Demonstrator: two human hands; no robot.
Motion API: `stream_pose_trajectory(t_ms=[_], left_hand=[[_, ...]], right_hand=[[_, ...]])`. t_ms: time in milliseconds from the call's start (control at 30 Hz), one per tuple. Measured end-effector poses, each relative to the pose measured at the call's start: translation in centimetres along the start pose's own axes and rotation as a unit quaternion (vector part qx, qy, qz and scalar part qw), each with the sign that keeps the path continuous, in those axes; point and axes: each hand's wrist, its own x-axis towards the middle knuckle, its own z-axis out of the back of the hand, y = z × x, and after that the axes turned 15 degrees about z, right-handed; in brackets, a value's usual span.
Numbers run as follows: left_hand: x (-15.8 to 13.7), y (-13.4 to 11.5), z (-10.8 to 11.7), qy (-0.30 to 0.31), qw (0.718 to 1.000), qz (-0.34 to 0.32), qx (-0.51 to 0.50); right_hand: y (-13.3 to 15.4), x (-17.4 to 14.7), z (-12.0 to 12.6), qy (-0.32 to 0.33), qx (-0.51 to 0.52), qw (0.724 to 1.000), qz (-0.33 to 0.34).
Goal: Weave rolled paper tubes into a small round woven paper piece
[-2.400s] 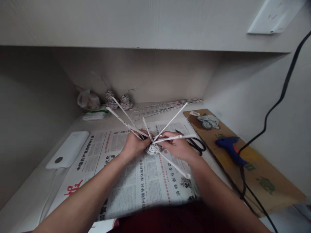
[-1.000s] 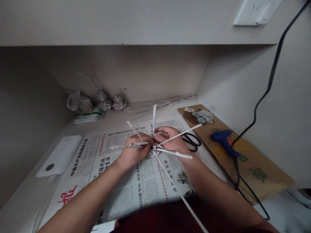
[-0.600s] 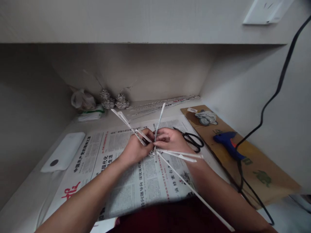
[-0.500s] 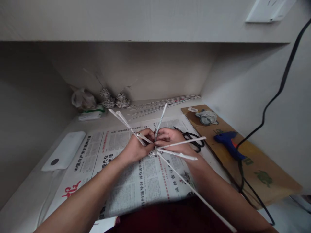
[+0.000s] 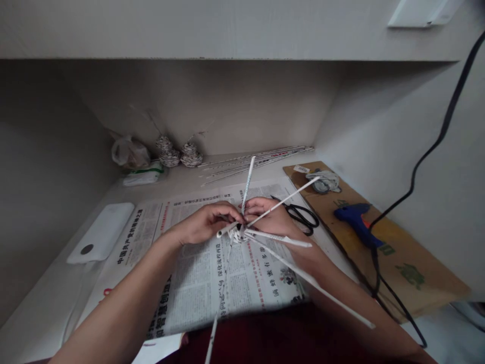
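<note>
Between my hands is a small woven piece (image 5: 238,235) made of rolled newspaper strips. Several pale paper strips, one of them a long paper strip (image 5: 322,285), fan out from it upward, to the right and down toward my body. My left hand (image 5: 208,221) has its fingers bent, the fingertips closed at the left side of the piece. From the right, my right hand (image 5: 271,215) pinches the piece near the base of an upright paper strip (image 5: 248,183). The fingertips partly hide the weave. Black-handled scissors (image 5: 303,216) lie just beyond my right hand.
Newspaper (image 5: 197,283) covers the desk under my hands. A blue glue gun (image 5: 356,222) with a black cord rests on a cardboard sheet (image 5: 424,268) at right. Two woven paper gourds (image 5: 191,155), rolled paper sticks (image 5: 257,161) and a plastic bag (image 5: 131,153) sit behind. A white device (image 5: 102,233) lies left.
The strips that pointed up-left past my left hand no longer show there. One strip now hangs toward my body, and a right-hand strip points higher. My left hand has shifted slightly left.
</note>
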Motion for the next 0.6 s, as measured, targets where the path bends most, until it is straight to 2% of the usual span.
stream_pose_trajectory(t_ms=[233,433,600], left_hand=[[0.8,0.2,-1.8,-0.122,0.990,0.047,-0.049],[0.9,0.2,-2.6,-0.175,0.982,0.068,-0.031],[1.0,0.3,-3.0,-0.209,0.975,0.072,0.002]], right_hand=[[0.1,0.0,0.3,0.020,-0.009,0.998,0.062],[0.3,0.0,0.1,-0.003,0.018,0.999,0.031],[0.2,-0.2,-0.2,-0.012,0.011,0.998,0.053]])
